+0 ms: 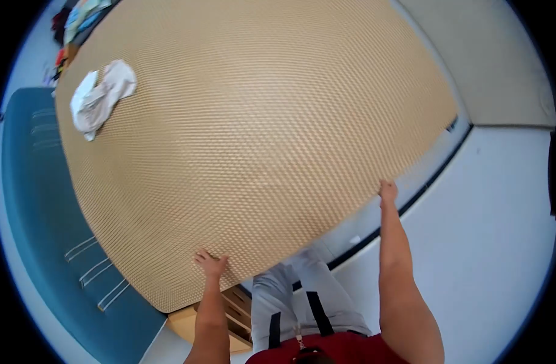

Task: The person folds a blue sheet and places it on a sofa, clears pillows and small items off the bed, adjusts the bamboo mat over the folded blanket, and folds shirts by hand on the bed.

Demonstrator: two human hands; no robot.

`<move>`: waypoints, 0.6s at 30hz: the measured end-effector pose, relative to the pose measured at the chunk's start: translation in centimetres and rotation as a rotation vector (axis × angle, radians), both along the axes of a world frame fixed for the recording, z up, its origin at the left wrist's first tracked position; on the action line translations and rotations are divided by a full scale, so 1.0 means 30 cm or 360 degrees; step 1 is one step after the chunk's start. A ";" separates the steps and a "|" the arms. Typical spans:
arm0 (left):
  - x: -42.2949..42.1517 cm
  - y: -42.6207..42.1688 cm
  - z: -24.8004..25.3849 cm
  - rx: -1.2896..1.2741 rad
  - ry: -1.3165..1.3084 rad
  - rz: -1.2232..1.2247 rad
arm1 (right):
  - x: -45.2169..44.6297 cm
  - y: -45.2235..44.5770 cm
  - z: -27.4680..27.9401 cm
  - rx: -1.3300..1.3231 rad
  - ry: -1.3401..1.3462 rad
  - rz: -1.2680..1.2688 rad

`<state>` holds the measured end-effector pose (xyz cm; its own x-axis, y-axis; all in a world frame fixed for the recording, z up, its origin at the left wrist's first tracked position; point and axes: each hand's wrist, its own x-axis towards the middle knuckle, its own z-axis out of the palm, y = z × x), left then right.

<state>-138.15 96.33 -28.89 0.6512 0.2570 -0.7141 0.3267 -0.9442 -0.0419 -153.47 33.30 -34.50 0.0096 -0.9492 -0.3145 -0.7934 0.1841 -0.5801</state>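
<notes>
A large tan mat [260,121] with a waffle-like texture fills most of the head view. My left hand [211,264] lies on top of it near the front edge, fingers spread and holding nothing. At the mat's right-hand edge my right hand [388,191] is closed around the border, its fingertips partly hidden. A crumpled white cloth [105,96] rests on the mat toward the far left, well away from both hands.
A blue padded panel [38,182] with several pale bars [96,271] runs along the left. Wooden compartments [235,312] show below the front edge. Clothes [84,21] are heaped at the far left. A beige panel [484,60] and a black strip [423,188] lie right.
</notes>
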 end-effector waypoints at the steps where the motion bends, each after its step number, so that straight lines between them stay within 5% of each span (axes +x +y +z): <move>1: 0.004 -0.005 0.003 0.0008 0.0029 0.0016 | -0.028 -0.023 -0.046 0.0013 -0.0010 0.0021; 4: 0.017 -0.025 0.000 0.0029 0.0065 0.0078 | -0.114 -0.052 -0.189 0.0000 0.0021 0.0027; 8: 0.052 -0.049 0.046 0.0077 0.0179 0.0125 | -0.061 -0.045 -0.128 0.0209 0.0158 -0.0017; 11: 0.081 -0.068 0.059 0.0205 0.0307 0.0072 | 0.017 -0.035 0.024 0.0692 -0.0348 -0.0363; 14: 0.069 -0.027 0.025 0.0166 0.0273 0.0068 | 0.115 0.041 0.142 -0.0225 0.0504 -0.0060; 16: 0.081 -0.033 0.022 0.0068 0.0336 0.0148 | 0.165 0.110 0.153 -0.1035 0.0732 0.0739; 18: 0.073 0.003 -0.018 0.0139 0.0379 -0.0009 | 0.315 0.284 0.293 -0.0919 0.0471 0.1417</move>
<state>-135.96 96.42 -29.44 0.4691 0.3214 -0.8226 0.2926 -0.9354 -0.1986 -144.03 41.83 -25.71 0.7609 -0.6450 0.0715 -0.6295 -0.7603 -0.1602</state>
